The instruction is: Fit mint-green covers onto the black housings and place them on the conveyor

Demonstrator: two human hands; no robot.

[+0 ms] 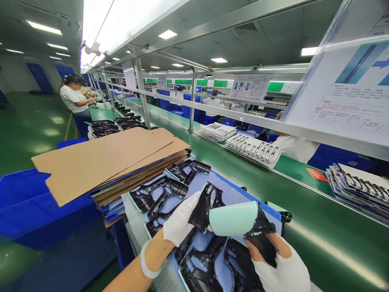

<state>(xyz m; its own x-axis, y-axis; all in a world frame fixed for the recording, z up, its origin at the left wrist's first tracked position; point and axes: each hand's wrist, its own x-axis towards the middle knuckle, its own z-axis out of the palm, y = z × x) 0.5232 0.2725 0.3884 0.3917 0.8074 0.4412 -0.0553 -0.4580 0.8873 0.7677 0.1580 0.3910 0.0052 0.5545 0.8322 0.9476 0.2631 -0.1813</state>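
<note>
A black and mint-green plastic shell [234,219] is hovering just above a layer of similar parts; I cannot tell whether it is one piece or two touching. The left hand [182,219], white-gloved, is gripping its black left end, while the right hand [282,263], bare fingertips poking from its glove, is clasping the other end. This two-ended hold is probably keeping it steady, with the mint face showing. Underneath, black shells [142,199] are lying on a bluish sheet [235,192], perhaps to guard against scratches. To the left, a stack of cardboard sheets [115,162] is sitting beside a blue bin [27,211], likely serving as dividers. Beyond, a long green work surface [209,152] is running through the room, bearing a pale stack with small black parts [255,149]. Farther off, a person in a white top [71,97] is working under bright strip lights [127,22]
</note>
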